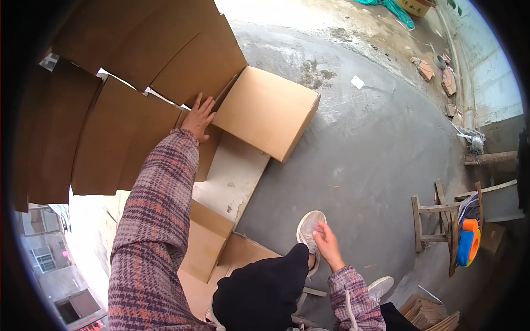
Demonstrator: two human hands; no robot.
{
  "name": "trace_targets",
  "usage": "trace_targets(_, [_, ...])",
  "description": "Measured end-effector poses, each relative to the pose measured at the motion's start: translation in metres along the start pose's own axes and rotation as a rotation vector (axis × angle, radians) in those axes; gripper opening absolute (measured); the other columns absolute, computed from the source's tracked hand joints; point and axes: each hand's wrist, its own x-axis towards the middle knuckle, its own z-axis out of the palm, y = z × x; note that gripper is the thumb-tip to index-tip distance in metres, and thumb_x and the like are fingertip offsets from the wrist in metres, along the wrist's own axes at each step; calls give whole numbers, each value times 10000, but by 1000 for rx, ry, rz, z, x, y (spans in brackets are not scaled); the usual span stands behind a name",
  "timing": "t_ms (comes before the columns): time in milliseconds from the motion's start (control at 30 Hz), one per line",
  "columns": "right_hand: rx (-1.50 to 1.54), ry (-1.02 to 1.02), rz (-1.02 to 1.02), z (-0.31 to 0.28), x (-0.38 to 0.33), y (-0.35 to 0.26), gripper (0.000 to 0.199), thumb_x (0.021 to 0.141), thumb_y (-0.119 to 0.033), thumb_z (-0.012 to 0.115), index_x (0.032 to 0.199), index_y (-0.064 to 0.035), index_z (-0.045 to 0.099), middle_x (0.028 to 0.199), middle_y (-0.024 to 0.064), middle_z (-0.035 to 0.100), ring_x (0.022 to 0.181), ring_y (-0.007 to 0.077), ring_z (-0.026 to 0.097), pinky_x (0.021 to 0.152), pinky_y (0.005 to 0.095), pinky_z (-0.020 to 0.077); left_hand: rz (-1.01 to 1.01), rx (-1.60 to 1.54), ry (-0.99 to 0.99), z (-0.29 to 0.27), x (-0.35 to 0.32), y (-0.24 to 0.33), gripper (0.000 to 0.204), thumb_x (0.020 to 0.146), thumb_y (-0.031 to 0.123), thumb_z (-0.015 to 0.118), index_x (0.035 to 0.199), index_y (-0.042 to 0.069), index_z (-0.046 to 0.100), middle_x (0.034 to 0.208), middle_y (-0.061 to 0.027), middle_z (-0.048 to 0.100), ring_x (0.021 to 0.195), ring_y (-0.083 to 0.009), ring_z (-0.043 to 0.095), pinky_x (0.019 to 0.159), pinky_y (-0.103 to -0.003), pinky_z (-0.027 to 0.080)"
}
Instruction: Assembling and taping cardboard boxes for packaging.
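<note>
My left hand reaches up and to the left, fingers spread, resting on the brown cardboard boxes at their edge. It is open and grips nothing. Directly right of its fingertips stands a closed cardboard box with a light brown top. My right hand hangs above my shoe, its fingers loosely stretched and slightly curled, and I see nothing in it. Under the left forearm a pale board shows beside the boxes. Nearer to me lies a piece of cardboard with a raised flap.
A wooden stool at the right carries orange, blue and yellow rings. Flat cardboard pieces are stacked at the lower right. Broken bricks lie by the far right wall. A white scrap lies on the grey concrete floor.
</note>
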Motion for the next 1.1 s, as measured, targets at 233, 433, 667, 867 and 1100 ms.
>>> trace_targets(233, [14,4,58,-13,-11,12,460,886,-124,572,1307,-17,420,1196,150,559,1074,190,549,906,300,446,-44,99,-25,6,11,2,767,790,606,512,1411,192,335,1512,-79,174,1410,-266,27,1085,-613,-44])
trace_targets(433, [31,37,35,-21,-13,28,477,878,-155,589,1292,10,420,1176,176,568,1043,211,577,866,310,474,-56,126,-27,10,11,2,771,810,601,489,1413,151,326,1509,-77,189,1411,-247,49,1091,-601,-32])
trace_targets(667, [64,52,72,-22,-25,23,469,887,-130,573,1303,11,408,1202,145,553,1053,173,558,911,288,441,-26,127,114,10,10,9,816,768,555,566,1361,26,379,1468,-100,289,1398,-244,135,1132,-505,9])
trace_targets(867, [20,103,-20,-26,-38,13,465,891,-173,567,1284,24,417,1198,185,558,1058,225,578,894,324,468,-113,-287,349,-7,-10,15,687,763,323,652,1319,1,409,1435,-134,317,1372,-263,204,1137,-481,74])
trace_targets(1100, [-246,409,-195,-72,-105,-17,418,882,-193,557,1249,-14,466,1137,151,578,995,232,605,876,334,473,16,-802,1005,-182,-82,81,496,822,94,614,1295,111,468,1351,-108,445,1154,-268,498,991,-431,373])
